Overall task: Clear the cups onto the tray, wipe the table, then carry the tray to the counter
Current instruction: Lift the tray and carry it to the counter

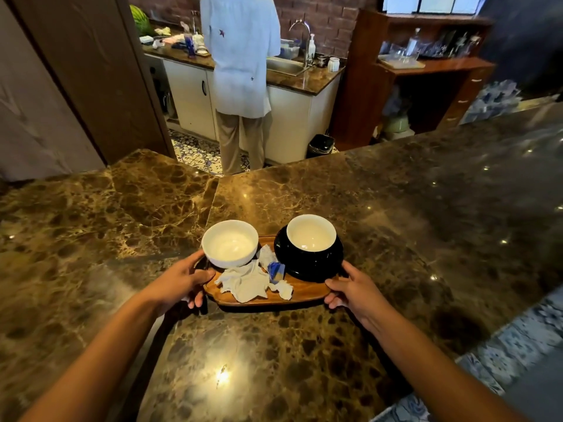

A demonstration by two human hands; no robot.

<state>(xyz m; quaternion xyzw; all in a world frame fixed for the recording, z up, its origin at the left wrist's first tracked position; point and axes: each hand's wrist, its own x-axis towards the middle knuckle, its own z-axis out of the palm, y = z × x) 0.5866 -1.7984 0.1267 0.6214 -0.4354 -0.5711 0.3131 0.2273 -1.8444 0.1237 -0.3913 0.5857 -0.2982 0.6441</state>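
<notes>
Tray [300, 292] ends pinched in my left hand [182, 281] and right hand [355, 289]; I keep it level so both cups [310, 239] sit steady

Wooden tray [304, 292] on marble counter [396, 208]; 2 upright cups: white [230, 243], black [310, 245]

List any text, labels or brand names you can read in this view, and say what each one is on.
None can be read.
Blue packet on the wooden tray: print too small and crumpled to read.
Pump bottle by the sink: no legible label.
Bottles on the wooden shelf: blurred.
</notes>
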